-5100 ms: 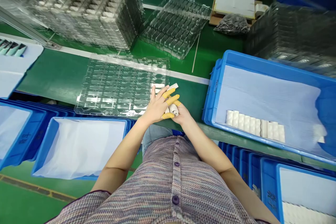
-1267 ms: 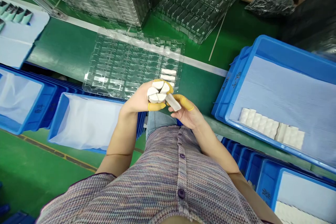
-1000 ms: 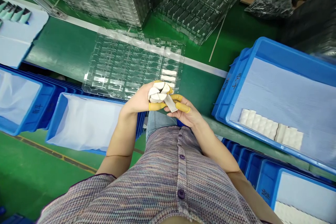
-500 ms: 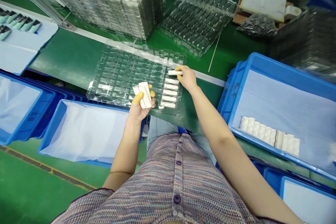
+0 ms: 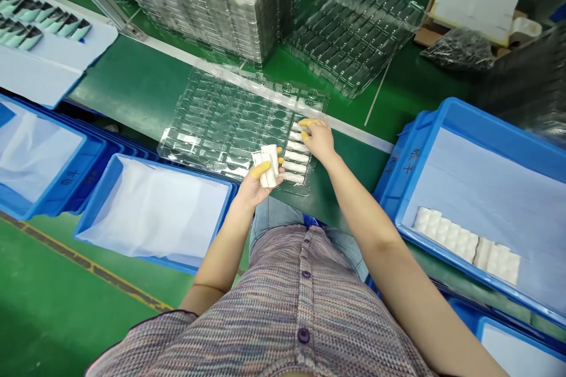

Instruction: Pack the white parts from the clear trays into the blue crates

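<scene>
My left hand (image 5: 253,188), with yellow finger cots, is closed round a small bundle of white tube-like pieces (image 5: 270,159), held over the near edge of a clear plastic tray (image 5: 198,115). At the tray's right end, my right hand (image 5: 322,140) has its yellow-covered fingertips on one white piece (image 5: 296,126) at a slot, its end showing left of the fingers. Below it, several white pieces (image 5: 295,156) lie in a column of slots. The tray's other columns hold no white pieces.
A tall stack of filled clear trays (image 5: 247,17) stands behind, beside tilted clear trays (image 5: 354,32). To the right, a blue bin (image 5: 400,212) holds a row of white pieces (image 5: 469,241). Lined blue bins (image 5: 230,200) sit at left, below teal-and-black parts (image 5: 66,23).
My right hand has lowered the white piece from above the tray to a slot at the top of the filled column. My left hand with its bundle has moved right, closer to that column.
</scene>
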Available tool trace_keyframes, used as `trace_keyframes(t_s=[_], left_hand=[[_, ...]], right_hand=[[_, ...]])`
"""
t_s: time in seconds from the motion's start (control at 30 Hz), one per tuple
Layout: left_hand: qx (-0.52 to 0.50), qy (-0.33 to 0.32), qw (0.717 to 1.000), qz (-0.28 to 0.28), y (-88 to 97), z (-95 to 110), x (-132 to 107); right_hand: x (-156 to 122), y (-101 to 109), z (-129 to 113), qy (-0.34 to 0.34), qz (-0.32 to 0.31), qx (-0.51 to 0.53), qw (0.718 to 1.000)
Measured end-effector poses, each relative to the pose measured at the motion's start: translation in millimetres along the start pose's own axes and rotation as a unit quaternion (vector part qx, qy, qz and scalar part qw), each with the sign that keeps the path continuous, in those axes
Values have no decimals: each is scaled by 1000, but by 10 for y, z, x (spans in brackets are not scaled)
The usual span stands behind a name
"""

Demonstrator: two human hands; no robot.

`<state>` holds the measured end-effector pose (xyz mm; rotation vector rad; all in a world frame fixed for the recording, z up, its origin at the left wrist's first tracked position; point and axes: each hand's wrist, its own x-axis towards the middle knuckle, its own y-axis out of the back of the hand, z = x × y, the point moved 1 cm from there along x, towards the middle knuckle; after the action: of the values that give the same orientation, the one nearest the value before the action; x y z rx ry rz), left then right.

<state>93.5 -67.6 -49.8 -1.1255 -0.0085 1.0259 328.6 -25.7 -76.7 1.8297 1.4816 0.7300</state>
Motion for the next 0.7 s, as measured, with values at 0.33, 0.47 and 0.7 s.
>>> trace_keyframes(t_s=[0.33,0.47,0.7], left_hand=[[90,54,994,-41,-64,-129,8],[72,24,997,12,-71,-165,10],[94,-106,989,45,-215,-61,-23]], right_hand=[[-804,284,-548,92,-89,324,937],[-885,384,-425,30,-60,399,914],[-1160,268,-404,-94,-14,538,837]])
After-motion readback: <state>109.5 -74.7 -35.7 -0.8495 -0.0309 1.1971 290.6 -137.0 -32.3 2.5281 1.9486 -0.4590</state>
